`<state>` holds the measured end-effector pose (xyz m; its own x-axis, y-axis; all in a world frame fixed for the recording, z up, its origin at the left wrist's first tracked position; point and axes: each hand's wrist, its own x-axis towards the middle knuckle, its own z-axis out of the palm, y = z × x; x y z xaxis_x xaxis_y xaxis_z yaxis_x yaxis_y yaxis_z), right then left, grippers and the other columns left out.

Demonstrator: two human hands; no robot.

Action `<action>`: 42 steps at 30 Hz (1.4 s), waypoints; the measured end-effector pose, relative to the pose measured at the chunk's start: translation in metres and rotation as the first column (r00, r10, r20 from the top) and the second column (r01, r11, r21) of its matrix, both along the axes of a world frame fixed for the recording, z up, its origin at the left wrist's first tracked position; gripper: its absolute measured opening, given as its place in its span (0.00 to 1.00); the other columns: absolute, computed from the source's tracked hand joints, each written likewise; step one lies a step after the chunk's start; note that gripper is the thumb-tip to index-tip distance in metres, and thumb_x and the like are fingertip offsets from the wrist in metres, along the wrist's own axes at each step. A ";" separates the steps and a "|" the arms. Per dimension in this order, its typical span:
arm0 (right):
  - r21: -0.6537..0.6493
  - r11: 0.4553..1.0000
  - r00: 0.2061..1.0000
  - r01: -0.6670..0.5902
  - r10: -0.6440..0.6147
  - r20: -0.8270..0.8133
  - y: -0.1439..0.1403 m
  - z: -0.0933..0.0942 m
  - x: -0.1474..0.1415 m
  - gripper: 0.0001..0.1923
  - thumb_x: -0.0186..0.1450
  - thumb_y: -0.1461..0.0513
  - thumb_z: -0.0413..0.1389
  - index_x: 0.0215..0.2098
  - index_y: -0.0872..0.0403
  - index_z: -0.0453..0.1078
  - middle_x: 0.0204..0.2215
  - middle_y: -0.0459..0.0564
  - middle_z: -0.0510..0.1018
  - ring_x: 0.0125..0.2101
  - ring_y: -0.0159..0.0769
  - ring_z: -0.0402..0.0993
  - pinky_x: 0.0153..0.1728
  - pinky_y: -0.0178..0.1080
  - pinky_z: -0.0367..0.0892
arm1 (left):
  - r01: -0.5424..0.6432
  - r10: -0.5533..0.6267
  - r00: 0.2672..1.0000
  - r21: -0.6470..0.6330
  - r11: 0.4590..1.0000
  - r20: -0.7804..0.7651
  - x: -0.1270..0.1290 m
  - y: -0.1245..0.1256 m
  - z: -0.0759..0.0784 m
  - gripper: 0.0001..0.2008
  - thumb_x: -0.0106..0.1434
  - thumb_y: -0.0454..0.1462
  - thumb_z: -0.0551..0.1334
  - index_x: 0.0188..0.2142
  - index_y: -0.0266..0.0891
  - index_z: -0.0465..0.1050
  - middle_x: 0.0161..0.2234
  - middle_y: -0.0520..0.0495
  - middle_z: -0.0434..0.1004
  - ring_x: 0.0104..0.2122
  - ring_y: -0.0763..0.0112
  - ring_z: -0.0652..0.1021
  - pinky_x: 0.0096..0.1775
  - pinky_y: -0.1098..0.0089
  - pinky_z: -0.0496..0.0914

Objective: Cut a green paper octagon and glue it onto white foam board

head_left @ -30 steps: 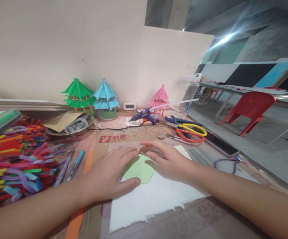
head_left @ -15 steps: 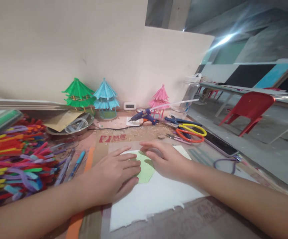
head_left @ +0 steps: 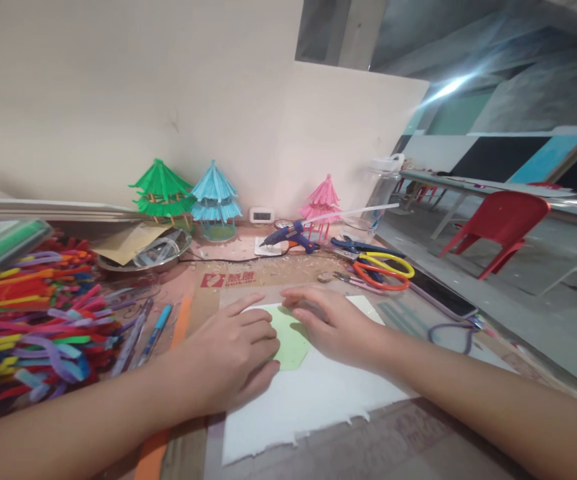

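A light green cut piece (head_left: pixel 291 343) with angled corners lies flat on a torn-edged white sheet (head_left: pixel 313 407); whether it is paper or foam I cannot tell. My left hand (head_left: pixel 238 353) rests open at its left edge, fingers stretched over the border. Across from it, my right hand (head_left: pixel 331 320) lies open along the upper right side, fingers loosely curved and covering part of the piece. Neither hand grips anything that shows. Beyond them, a blue glue gun (head_left: pixel 291 235) rests on a small white pad (head_left: pixel 263 248), a white glue stick jutting from its back.
Colourful pipe cleaners (head_left: pixel 43 327) and pens (head_left: pixel 156 330) lie at left, near a metal dish (head_left: pixel 138 267). Green (head_left: pixel 162 187), blue (head_left: pixel 214 193) and pink (head_left: pixel 323 200) tiered-roof models stand by the wall. Scissors (head_left: pixel 381 270), pliers (head_left: pixel 348 245) and a phone (head_left: pixel 441 293) are at right.
The view has tilted slightly, so the background sits a little lower. Both hands stay nearly still around the green piece.
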<state>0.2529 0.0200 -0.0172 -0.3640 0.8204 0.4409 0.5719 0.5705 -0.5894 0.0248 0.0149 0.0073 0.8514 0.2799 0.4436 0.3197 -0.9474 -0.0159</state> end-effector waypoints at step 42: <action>-0.011 1.000 0.999 -0.005 0.006 0.046 -0.002 0.004 0.000 0.16 0.68 0.63 0.52 0.51 0.54 0.74 0.45 0.57 0.82 0.47 0.43 0.79 0.50 0.48 0.72 | -0.039 0.043 0.990 0.027 0.999 -0.132 -0.001 0.005 0.006 0.11 0.67 0.35 0.55 0.37 0.37 0.77 0.30 0.46 0.70 0.36 0.60 0.73 0.50 0.54 0.70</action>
<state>0.2529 0.0180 -0.0131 -0.3882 0.8229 0.4150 0.5955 0.5676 -0.5685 0.0234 0.0203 0.0134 0.8910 0.3063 0.3351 0.3518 -0.9324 -0.0832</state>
